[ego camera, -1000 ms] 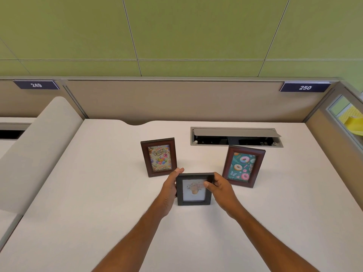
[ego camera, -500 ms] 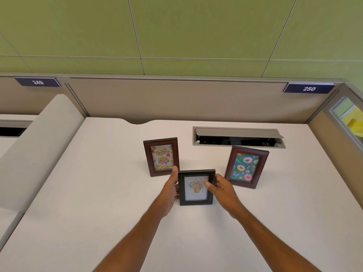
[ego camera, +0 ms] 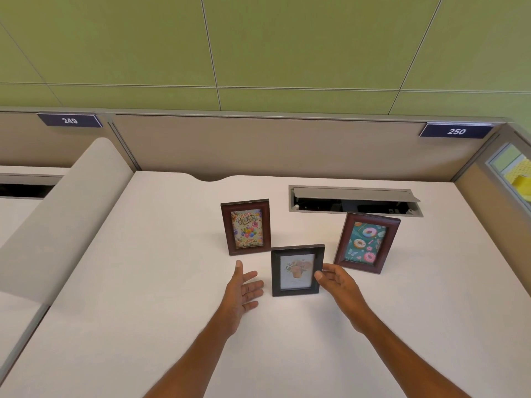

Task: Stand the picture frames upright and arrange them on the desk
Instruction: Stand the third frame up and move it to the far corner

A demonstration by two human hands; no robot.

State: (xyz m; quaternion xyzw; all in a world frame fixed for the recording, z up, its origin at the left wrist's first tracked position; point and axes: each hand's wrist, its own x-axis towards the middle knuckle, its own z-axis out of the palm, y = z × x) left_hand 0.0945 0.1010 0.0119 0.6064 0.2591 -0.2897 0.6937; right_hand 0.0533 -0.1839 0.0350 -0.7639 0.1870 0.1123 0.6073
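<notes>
Three picture frames stand upright on the white desk. A dark frame with a flower-pot picture stands nearest me in the middle. Behind it to the left is a brown frame with a birthday card. A brown frame with a doughnut picture stands to the right, turned slightly. My left hand is spread open, a little left of the dark frame and apart from it. My right hand is open at the dark frame's right edge, thumb tip close to or just touching it.
An open cable hatch is set into the desk behind the frames. Beige partition walls close the back and right side, with labels 249 and 250. A curved divider borders the desk on the left.
Both hands held the dark frame by its sides and set it upright. They have let go and drawn apart, and the frame stands alone.
</notes>
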